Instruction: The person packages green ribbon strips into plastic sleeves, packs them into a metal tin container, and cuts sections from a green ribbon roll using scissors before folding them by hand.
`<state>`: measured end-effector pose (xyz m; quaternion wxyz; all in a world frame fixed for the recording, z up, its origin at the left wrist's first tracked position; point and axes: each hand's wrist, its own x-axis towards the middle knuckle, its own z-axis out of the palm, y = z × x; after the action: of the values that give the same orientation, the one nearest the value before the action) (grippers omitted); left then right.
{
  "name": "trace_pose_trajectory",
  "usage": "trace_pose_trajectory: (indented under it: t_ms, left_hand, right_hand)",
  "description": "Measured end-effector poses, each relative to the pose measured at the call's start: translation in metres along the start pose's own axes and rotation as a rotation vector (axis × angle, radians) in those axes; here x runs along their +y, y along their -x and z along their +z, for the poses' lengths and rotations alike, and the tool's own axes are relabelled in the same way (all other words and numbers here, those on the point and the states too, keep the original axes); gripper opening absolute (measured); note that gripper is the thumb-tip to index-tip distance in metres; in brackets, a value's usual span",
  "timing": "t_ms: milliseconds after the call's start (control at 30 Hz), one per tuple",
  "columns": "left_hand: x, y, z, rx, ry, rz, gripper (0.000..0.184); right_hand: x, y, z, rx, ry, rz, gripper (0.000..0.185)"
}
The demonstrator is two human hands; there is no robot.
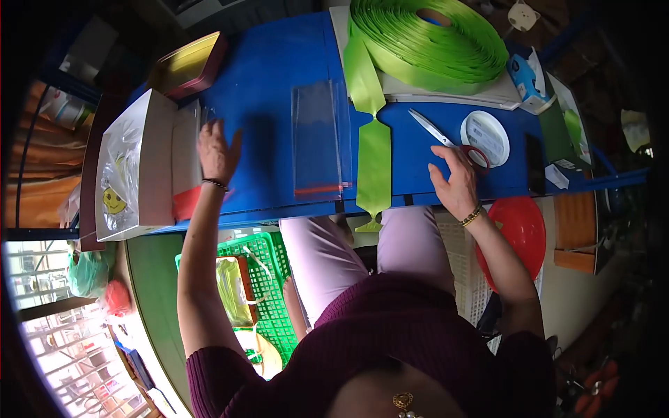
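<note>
Ribbon (pixel 375 160) landmark on tabletop (pixel 268 59): left hand (pixel 217 152), spread open, left of it; right hand (pixel 456 184) (half-open, contact with scissors (pixel 436 132) unclear) right of it.

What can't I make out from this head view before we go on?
All in the head view:
- Clear bags at the left: partly covered by the left hand; contact unclear.
- Scissors: handle partly hidden by the right hand; contact unclear.
- Label in the white dish: print too small to read.
- Green ribbon roll: far side cut off by the top edge.
</note>
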<state>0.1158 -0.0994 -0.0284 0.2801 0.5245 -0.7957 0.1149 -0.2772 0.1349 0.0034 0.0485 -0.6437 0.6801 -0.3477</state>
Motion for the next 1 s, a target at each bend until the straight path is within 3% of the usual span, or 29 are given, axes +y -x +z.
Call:
trace_pose_trajectory:
  t_ms: [67, 133, 200, 267, 400, 500, 600, 733, 800, 867, 933, 967, 1000]
  left_hand:
    - [0.048, 0.004, -0.010, -0.065, 0.119, 0.010, 0.033]
    - [0.079, 0.016, -0.005, -0.017, 0.182, 0.007, 0.028]
    - [0.096, 0.028, 0.008, -0.150, 0.345, -0.199, 0.031]
    - [0.109, 0.035, 0.016, -0.153, 0.347, -0.217, 0.032]
    - [0.139, 0.037, 0.020, -0.223, 0.418, -0.227, 0.032]
    - [0.152, 0.039, 0.022, -0.216, 0.508, -0.170, 0.029]
    - [0.151, 0.041, 0.017, -0.142, 0.598, -0.212, 0.025]
    - [0.153, 0.026, 0.010, -0.087, 0.579, -0.155, 0.022]
    - [0.167, 0.004, 0.017, -0.091, 0.615, -0.175, 0.026]
    - [0.192, -0.021, 0.028, -0.052, 0.516, -0.167, 0.044]
    - [0.225, -0.043, 0.036, 0.032, 0.367, -0.135, 0.063]
    - [0.240, -0.056, 0.037, -0.164, 0.313, -0.248, 0.074]
    - [0.245, -0.066, 0.047, -0.165, 0.321, -0.248, 0.074]
  right_hand:
    - [-0.004, -0.003, 0.005, 0.012, 0.007, -0.057, 0.026]
    - [-0.010, -0.005, 0.020, -0.119, -0.215, 0.083, 0.024]
    - [-0.019, -0.012, 0.037, -0.110, -0.241, 0.006, 0.027]
    - [-0.030, -0.023, 0.054, -0.208, -0.256, 0.058, 0.028]
    - [-0.041, -0.054, 0.104, -0.297, -0.136, 0.079, 0.032]
    - [-0.043, -0.074, 0.134, -0.251, -0.055, 0.052, 0.025]
    - [-0.040, -0.077, 0.127, -0.137, 0.051, -0.040, 0.025]
    - [-0.032, -0.051, 0.058, -0.055, -0.115, -0.090, 0.021]
    - [-0.018, -0.028, 0.025, -0.049, -0.167, -0.043, 0.021]
    - [0.001, -0.010, 0.000, 0.017, -0.091, -0.088, 0.022]
    - [0.019, 0.003, -0.017, -0.005, 0.070, 0.008, 0.027]
    - [0.029, 0.005, -0.024, 0.002, 0.132, -0.020, 0.028]
    - [0.034, 0.005, -0.028, 0.000, 0.139, -0.018, 0.028]
